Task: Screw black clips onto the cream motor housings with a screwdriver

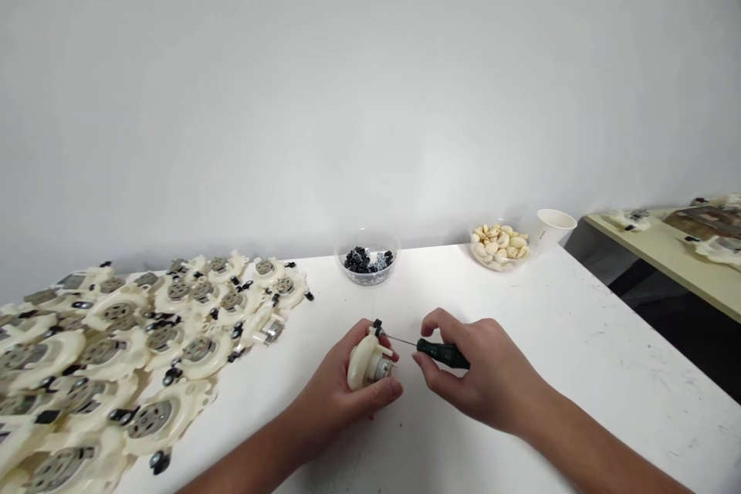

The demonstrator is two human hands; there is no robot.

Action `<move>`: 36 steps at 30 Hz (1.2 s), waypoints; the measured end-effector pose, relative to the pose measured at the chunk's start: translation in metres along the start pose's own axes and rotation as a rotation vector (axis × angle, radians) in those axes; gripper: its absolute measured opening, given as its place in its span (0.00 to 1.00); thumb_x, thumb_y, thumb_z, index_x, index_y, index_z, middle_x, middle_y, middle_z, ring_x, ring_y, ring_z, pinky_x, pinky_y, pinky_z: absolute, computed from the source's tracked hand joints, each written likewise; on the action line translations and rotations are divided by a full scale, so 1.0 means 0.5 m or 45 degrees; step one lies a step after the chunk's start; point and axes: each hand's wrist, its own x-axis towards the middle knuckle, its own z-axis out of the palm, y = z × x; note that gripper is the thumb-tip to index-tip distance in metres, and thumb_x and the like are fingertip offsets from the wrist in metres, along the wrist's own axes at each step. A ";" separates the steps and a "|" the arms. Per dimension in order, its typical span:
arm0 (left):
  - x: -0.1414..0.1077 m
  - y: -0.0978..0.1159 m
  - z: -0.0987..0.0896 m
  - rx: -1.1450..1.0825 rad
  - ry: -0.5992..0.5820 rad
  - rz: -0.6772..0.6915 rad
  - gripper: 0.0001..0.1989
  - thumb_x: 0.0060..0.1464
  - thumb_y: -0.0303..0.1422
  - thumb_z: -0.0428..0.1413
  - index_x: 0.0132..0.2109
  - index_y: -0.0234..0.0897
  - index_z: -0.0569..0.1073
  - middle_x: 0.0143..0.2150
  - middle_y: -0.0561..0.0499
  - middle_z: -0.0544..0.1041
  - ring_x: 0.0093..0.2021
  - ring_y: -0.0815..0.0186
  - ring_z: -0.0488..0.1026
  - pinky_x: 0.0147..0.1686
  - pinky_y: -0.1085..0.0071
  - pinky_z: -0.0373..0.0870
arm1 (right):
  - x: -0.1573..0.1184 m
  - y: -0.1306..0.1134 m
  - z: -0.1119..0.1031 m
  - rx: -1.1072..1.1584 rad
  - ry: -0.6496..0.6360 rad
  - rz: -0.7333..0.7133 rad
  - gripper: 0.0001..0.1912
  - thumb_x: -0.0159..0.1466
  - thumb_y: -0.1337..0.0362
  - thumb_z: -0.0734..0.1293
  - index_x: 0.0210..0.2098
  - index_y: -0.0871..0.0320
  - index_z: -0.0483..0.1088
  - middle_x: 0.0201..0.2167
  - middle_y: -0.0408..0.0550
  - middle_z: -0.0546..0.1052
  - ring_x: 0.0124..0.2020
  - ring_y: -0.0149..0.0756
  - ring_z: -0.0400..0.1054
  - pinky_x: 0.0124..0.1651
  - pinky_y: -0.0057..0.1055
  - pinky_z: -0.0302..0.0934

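My left hand (339, 386) is closed around a cream plastic blower housing (362, 363) with a silver motor in its side. A small black rubber piece (378, 326) sits at the top of the housing. Between thumb and fingers, my right hand (480, 370) grips a screwdriver (443, 353) with a dark green handle. Its thin shaft points left, and the tip reaches the black piece; whether a screw is there is too small to tell.
Many similar blower housings (200, 347) cover the table's left side. A clear bowl (369, 278) of black and silver small parts stands near the wall. Right of it are a bowl of pale cream pieces (499, 245) and a white paper cup (554, 228). A second table (654, 247) stands at right.
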 end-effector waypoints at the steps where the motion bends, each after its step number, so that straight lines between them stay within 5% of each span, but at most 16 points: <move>1: -0.001 0.000 0.002 0.046 0.022 0.045 0.21 0.53 0.43 0.67 0.46 0.38 0.69 0.38 0.51 0.71 0.31 0.68 0.67 0.27 0.74 0.67 | 0.000 0.001 0.000 -0.012 0.003 -0.013 0.07 0.65 0.59 0.67 0.40 0.51 0.65 0.19 0.34 0.71 0.18 0.29 0.61 0.25 0.26 0.49; 8: 0.000 -0.003 0.005 0.190 0.141 0.155 0.19 0.54 0.41 0.66 0.45 0.38 0.68 0.33 0.54 0.71 0.31 0.67 0.68 0.32 0.73 0.66 | 0.006 0.012 0.008 -0.103 -0.095 -0.218 0.10 0.72 0.58 0.62 0.34 0.53 0.61 0.24 0.38 0.72 0.23 0.31 0.64 0.28 0.29 0.47; 22: 0.007 -0.018 -0.011 -0.106 0.000 0.063 0.18 0.57 0.41 0.64 0.47 0.37 0.70 0.44 0.47 0.73 0.43 0.59 0.73 0.31 0.70 0.76 | 0.004 0.016 0.020 0.045 -0.023 -0.092 0.09 0.71 0.57 0.64 0.35 0.53 0.65 0.26 0.37 0.74 0.24 0.29 0.63 0.28 0.27 0.50; 31: 0.005 -0.010 -0.004 0.013 0.018 0.059 0.19 0.56 0.42 0.65 0.46 0.36 0.68 0.34 0.53 0.71 0.32 0.68 0.68 0.28 0.73 0.72 | 0.004 0.016 0.027 -0.195 0.097 -0.296 0.12 0.73 0.58 0.61 0.34 0.55 0.68 0.24 0.41 0.71 0.23 0.32 0.63 0.30 0.30 0.46; 36: 0.003 -0.008 -0.005 0.130 0.020 0.085 0.16 0.58 0.40 0.63 0.44 0.36 0.69 0.36 0.52 0.71 0.32 0.69 0.67 0.29 0.74 0.67 | 0.002 0.013 0.030 -0.094 0.026 -0.175 0.11 0.72 0.58 0.63 0.33 0.54 0.64 0.22 0.38 0.72 0.20 0.30 0.63 0.27 0.29 0.45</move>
